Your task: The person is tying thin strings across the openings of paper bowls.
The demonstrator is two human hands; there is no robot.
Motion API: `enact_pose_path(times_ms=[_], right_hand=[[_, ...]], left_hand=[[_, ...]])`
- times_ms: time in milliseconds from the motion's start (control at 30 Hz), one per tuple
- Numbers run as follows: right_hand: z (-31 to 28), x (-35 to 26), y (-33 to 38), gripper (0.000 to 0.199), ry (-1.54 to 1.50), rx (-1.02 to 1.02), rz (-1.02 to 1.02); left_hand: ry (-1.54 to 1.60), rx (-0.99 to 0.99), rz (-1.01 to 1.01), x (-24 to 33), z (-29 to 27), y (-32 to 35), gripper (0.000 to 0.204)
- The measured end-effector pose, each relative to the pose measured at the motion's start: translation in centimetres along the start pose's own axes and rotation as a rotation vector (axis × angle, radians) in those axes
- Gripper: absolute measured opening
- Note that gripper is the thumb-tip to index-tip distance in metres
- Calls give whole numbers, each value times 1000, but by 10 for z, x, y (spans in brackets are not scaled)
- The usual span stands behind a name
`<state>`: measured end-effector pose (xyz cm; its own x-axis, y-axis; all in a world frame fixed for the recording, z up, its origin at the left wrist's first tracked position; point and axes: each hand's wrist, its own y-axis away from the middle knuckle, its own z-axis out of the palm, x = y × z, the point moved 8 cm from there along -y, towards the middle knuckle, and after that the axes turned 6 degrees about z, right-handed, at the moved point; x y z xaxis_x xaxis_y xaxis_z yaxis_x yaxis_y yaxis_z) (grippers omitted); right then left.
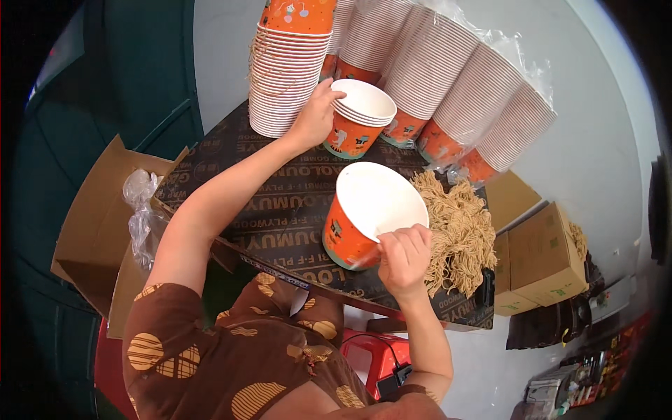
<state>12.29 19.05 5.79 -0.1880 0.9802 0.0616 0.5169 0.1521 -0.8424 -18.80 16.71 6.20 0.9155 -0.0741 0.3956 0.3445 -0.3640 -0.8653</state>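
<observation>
At the middle of the black printed board table (273,203) stands a large orange paper bucket (348,241) with a white inside, tilted slightly toward me. My right hand (404,260) is closed on its near right rim, fingers bent over the edge. Farther back, my left hand (318,115) grips the left rim of a short nested stack of the same buckets (353,136). Beside the right hand lies a loose heap of tan string (455,238). A tall nested stack of buckets (285,84), with strands of string on its left side, rises just left of my left hand.
Several long bucket stacks in clear plastic (437,70) line the table's back right. An open cardboard box (105,224) with a plastic bag (143,210) sits at the left. More cardboard boxes (542,262) are at the right. A red stool (392,350) is below the table.
</observation>
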Motion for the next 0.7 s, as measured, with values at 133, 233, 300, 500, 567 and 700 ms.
enact_pose_path(times_ms=[133,233,300,500,567,700], right_hand=[[12,-5,-3,15,-15,-8,-8],[24,-12,-2,32,-36,-130,-8],[15,-13,2,40,-25,-173,50],[-41,23,46,37,139,-71,305],[-64,48,72,30,176,-53,475],[-91,77,128,18,180,-21,766]], left_hand=[[168,-53,48,45,-20,17,20],[180,-33,84,92,-43,33,18],[145,-11,109,115,-58,46,19],[-3,-198,344,176,-72,87,38],[7,-310,367,189,-60,95,44],[34,-447,297,187,-34,106,51]])
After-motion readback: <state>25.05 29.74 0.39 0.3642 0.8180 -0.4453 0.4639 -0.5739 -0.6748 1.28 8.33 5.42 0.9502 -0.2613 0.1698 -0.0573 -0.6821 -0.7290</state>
